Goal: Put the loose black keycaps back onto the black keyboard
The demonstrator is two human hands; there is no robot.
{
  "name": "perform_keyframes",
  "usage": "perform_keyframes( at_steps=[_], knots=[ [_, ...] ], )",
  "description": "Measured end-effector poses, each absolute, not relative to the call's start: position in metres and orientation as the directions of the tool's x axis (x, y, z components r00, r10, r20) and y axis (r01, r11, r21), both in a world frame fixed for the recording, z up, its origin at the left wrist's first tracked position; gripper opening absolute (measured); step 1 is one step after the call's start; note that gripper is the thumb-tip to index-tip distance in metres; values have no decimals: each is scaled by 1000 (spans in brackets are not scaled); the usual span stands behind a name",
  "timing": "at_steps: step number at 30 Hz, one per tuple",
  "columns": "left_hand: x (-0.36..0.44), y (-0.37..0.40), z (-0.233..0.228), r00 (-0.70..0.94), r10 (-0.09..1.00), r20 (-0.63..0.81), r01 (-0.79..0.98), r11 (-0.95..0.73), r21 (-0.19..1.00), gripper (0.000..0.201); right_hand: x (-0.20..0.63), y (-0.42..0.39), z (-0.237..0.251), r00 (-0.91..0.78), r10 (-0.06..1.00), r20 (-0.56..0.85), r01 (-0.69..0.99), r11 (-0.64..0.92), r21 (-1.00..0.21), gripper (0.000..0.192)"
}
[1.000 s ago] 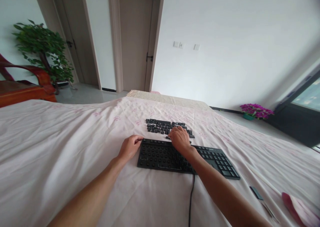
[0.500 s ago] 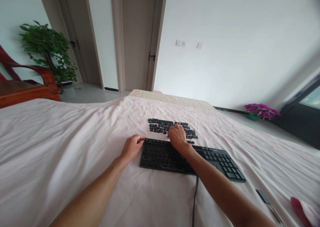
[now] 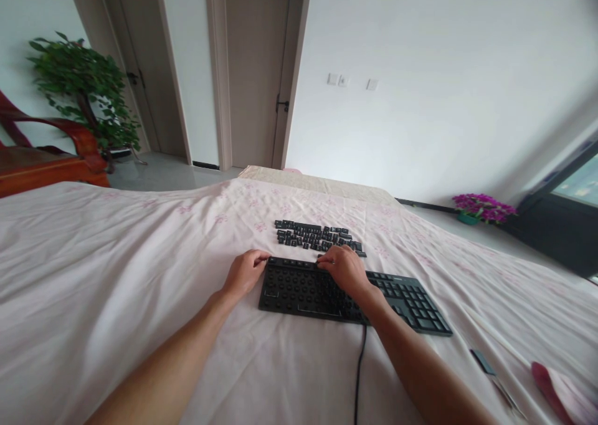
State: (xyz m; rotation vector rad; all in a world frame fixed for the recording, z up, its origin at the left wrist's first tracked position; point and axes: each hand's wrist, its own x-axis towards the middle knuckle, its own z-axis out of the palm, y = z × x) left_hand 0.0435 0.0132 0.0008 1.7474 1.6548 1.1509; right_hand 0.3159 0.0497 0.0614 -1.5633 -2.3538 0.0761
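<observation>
A black keyboard (image 3: 308, 291) lies on the pink-white bedsheet. Its left part is bare of keycaps and shows round key posts, while keys remain along the top row and on the right. At its far left corner, my left hand (image 3: 244, 270) grips the edge between thumb and fingers. My right hand (image 3: 348, 268) is over the keyboard's upper edge, thumb and forefinger pinched together at the top row. Whatever lies between those fingertips is too small to make out. Just beyond, loose black keycaps (image 3: 306, 235) lie in rough rows, partly hidden by the right hand.
The keyboard's cable (image 3: 359, 375) runs toward me. To the right lie a dark-handled tool with a thin metal end (image 3: 483, 361) and a red-and-pink cloth item (image 3: 551, 387). A wooden chair (image 3: 56, 157) and potted plant (image 3: 81, 88) stand left; purple flowers (image 3: 483, 207) stand far right.
My right hand has moved from the loose keycaps back toward me and slightly right, onto the keyboard's top row. My left hand keeps its place at the corner. The whole view has shifted slightly.
</observation>
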Motion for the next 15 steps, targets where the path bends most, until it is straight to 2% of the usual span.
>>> perform_keyframes(
  at_steps=[10,15],
  knots=[
    [43,14,0,-85,966,245,566,-156,810,25,312,48,57,-418,874,248,874,461,-154,13],
    [43,13,1,-74,967,244,575,-158,803,25,307,42,61,-507,825,249,844,534,-48,20]
  ],
)
